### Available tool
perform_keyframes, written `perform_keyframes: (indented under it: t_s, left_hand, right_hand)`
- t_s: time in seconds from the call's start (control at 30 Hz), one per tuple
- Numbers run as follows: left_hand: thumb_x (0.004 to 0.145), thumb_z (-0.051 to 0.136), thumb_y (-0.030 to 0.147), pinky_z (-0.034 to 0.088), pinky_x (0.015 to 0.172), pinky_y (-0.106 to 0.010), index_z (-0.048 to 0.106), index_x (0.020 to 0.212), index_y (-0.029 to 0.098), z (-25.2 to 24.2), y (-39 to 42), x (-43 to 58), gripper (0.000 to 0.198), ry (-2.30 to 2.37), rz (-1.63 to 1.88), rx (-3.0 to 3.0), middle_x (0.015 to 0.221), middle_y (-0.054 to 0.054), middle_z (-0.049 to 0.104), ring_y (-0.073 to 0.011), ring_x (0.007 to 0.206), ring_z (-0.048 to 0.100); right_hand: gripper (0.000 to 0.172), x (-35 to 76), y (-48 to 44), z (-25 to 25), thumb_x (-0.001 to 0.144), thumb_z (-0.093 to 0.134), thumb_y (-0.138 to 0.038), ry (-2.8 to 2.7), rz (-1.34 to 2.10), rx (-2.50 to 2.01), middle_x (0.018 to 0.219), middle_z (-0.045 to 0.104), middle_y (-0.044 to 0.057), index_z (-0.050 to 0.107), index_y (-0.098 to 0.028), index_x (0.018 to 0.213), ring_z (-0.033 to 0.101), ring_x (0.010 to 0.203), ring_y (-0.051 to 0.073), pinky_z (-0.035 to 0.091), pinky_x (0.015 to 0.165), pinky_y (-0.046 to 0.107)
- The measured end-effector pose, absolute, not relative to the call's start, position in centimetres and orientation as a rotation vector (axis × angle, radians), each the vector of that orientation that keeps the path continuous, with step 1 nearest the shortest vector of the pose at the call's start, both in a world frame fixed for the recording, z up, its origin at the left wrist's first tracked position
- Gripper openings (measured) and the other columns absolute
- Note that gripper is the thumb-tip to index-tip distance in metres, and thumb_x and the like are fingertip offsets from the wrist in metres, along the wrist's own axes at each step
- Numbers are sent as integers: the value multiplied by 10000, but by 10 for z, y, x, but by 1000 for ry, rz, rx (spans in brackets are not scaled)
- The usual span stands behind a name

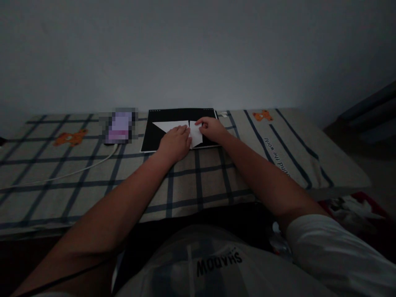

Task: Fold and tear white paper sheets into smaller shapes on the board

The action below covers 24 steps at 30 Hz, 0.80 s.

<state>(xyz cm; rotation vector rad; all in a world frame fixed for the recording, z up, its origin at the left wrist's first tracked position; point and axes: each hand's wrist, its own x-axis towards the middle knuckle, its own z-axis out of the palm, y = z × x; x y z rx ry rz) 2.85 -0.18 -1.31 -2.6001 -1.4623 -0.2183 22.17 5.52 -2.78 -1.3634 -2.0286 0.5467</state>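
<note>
A folded sheet of white paper (170, 126) lies on a black board (151, 138), its left end tapering to a point. My left hand (176, 142) rests flat on the paper near its middle, fingers stretched out and pressing down. At the right end, my right hand (212, 128) pinches the edge of a folded paper flap between thumb and fingers. A dark gap or crease line runs between the two paper parts, beside my left fingertips. Part of the paper is hidden under my left hand.
A phone (120, 126) with a white cable (89, 167) lies left of the board. The checked tablecloth (93, 194) covers the table, which meets a plain wall (198, 53). A small white scrap (224, 114) sits behind the board's right corner. A red container (365, 202) stands below right.
</note>
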Motion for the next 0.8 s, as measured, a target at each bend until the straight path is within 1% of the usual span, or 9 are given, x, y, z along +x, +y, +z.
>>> perform_keyframes:
  t_s: [0.17,0.27,0.37,0.47,0.57,0.7,0.8]
  left_hand:
    - [1041,344,287,360,1192,-429,509,1468,23,-10,-3,30,528,-1466,-169,-2594,1533,-193,509,-313,1397,489]
    - [1040,338,276,362,1187,-427,507,1468,21,-9,-4,31,526,-1463,-148,-2584,1534,-190,508,-318,1384,497]
    - [1037,345,278,366,1183,-421,514,1462,34,-11,-4,31,519,-1478,-195,-2575,1524,-186,519,-305,1381,498]
    - [1043,331,300,353,1192,-436,506,1469,33,-14,-3,31,533,-1501,-238,-2577,1541,-189,502,-307,1402,476]
    - [1048,309,317,334,1206,-465,472,1498,31,-17,-1,30,557,-1553,-247,-2582,1569,-181,472,-328,1441,436]
    - [1037,328,304,336,1205,-505,435,1526,34,-14,-1,28,568,-1600,-278,-2581,1606,-175,424,-357,1486,373]
    - [1025,355,274,345,1204,-506,484,1499,62,-10,-3,28,534,-1545,-325,-2588,1580,-166,466,-340,1470,407]
  right_hand:
    - [405,220,54,-26,738,510,-71,-2004,559,-1369,811,643,44,731,-102,1077,514,719,168,395,710,297]
    - [371,221,53,-24,751,525,-81,-1989,573,-1391,771,623,30,728,-107,1060,509,704,165,391,698,294]
    - [289,222,50,-20,809,582,-174,-1951,593,-1404,728,598,8,720,-118,1056,499,673,157,396,682,289]
    - [311,223,47,-16,825,636,-251,-1921,652,-1391,696,586,-8,703,-109,1093,484,632,145,405,666,287]
    - [315,223,47,-16,814,618,-191,-1936,684,-1375,678,582,-16,697,-111,1108,478,617,141,408,659,285]
    - [302,223,49,-18,809,571,-144,-1933,666,-1382,672,577,-12,708,-119,1077,489,632,149,409,660,287]
    - [298,223,50,-20,804,562,-129,-1921,641,-1381,675,574,-9,719,-122,1057,498,651,154,407,671,287]
